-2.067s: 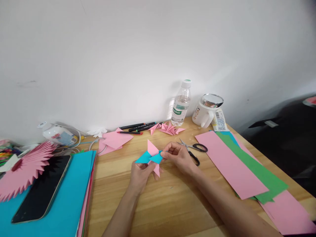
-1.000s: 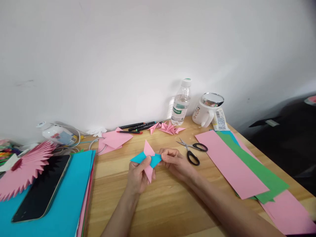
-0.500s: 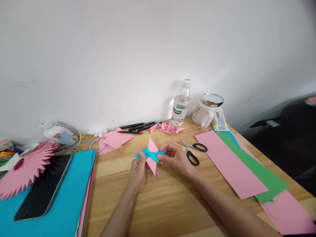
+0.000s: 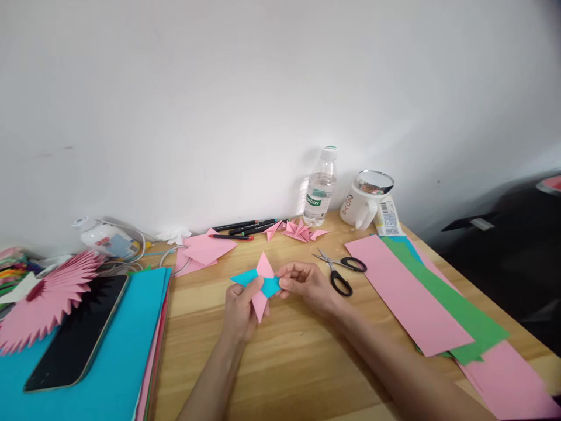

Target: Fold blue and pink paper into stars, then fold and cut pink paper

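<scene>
A folded paper star [image 4: 270, 286] with pink and blue points is held between my two hands above the wooden table. My left hand [image 4: 240, 307] grips it from the lower left, thumb pressed on its middle and fingers underneath, partly hidden. On the other side, my right hand [image 4: 307, 286] pinches the tip of the right blue point between thumb and fingers. Scissors [image 4: 339, 270] with black handles lie just beyond my right hand, blades slightly apart.
Paper strips [image 4: 407, 298] in pink and green overlap at right. A water bottle [image 4: 319, 190] and white mug [image 4: 363, 204] stand by the wall, near folded pink pieces [image 4: 300, 231] and pens [image 4: 252, 228]. At left, a phone [image 4: 76, 333] lies on blue paper [image 4: 144, 327].
The star has shifted slightly left and down. Its right blue flap, raised in my right hand before, now lies flatter, and my left thumb has moved onto the centre.
</scene>
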